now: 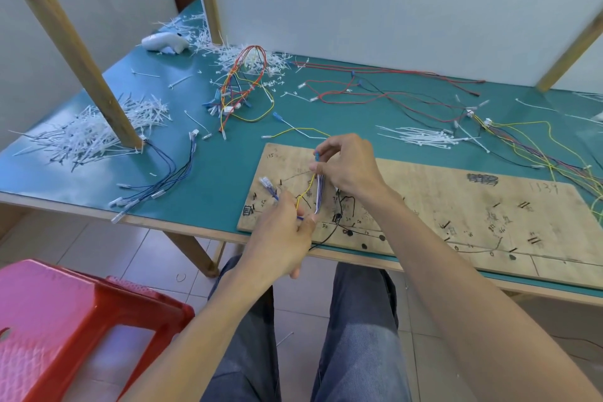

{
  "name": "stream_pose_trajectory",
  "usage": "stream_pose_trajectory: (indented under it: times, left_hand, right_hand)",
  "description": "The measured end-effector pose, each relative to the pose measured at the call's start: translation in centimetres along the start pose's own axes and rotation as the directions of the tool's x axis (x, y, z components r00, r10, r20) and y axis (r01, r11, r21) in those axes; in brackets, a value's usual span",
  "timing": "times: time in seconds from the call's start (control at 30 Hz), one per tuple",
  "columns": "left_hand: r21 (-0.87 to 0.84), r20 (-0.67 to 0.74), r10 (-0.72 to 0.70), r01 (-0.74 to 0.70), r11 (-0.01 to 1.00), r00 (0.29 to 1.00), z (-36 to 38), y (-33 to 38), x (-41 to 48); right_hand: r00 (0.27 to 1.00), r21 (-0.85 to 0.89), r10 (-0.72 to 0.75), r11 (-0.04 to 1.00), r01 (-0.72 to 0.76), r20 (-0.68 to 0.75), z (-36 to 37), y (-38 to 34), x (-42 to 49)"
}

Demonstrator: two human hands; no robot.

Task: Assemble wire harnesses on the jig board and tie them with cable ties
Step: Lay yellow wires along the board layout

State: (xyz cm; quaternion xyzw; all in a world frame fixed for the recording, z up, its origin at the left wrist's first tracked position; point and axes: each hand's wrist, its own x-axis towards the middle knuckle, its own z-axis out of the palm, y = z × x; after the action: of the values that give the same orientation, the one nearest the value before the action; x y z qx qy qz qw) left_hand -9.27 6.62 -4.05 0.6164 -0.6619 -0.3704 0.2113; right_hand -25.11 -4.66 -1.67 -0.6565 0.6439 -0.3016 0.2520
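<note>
Holding a thin bundle of white, purple and yellow wires [319, 196] upright over the left end of the marked plywood jig board [456, 206], right hand [350, 166] pinching the blue-tipped top, left hand [282, 235] pinching the bottom. Apparently the wire-laying step; next, probably seating the bundle on its marked route, then fetching one of the white nylon cable ties [421, 137] beyond the board's far edge.

Scuffed wooden jig board [456, 202], matt

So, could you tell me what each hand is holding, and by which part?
Both hold one wire bundle: the right hand pinches its upper end by the blue terminal, the left hand its lower end.
</note>
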Motion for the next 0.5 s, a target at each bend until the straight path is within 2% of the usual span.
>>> stream_pose_trajectory:
  times: [0.1,0.27,0.37,0.43,0.5]
  left_hand:
    - [-0.018,0.023,-0.030,0.030,0.999,0.999,-0.4,-0.3,-0.1]
    - [-0.019,0.134,-0.088,0.091,0.996,0.987,-0.8,-0.6,-0.5]
    - [0.011,0.143,-0.085,0.084,0.996,0.986,-1.0,-0.8,-0.6]
    - [0.032,0.146,-0.081,0.077,0.997,0.986,-1.2,-0.9,-0.7]
    - [0.035,0.142,-0.073,0.069,0.997,0.987,-1.2,-1.0,-0.7]
  right_hand:
    - [0.999,0.018,0.003,1.000,-0.004,0.033,-0.1,0.4,0.2]
    - [0.999,-0.066,0.014,0.998,-0.011,0.051,0.2,0.4,0.6]
    - [0.993,-0.098,-0.050,0.993,0.061,0.111,0.3,0.5,0.6]
    - [0.986,-0.185,-0.099,0.975,0.124,0.136,0.2,0.4,-0.1]
    - [0.987,-0.304,-0.135,0.940,0.155,0.084,-0.1,0.2,-1.7]
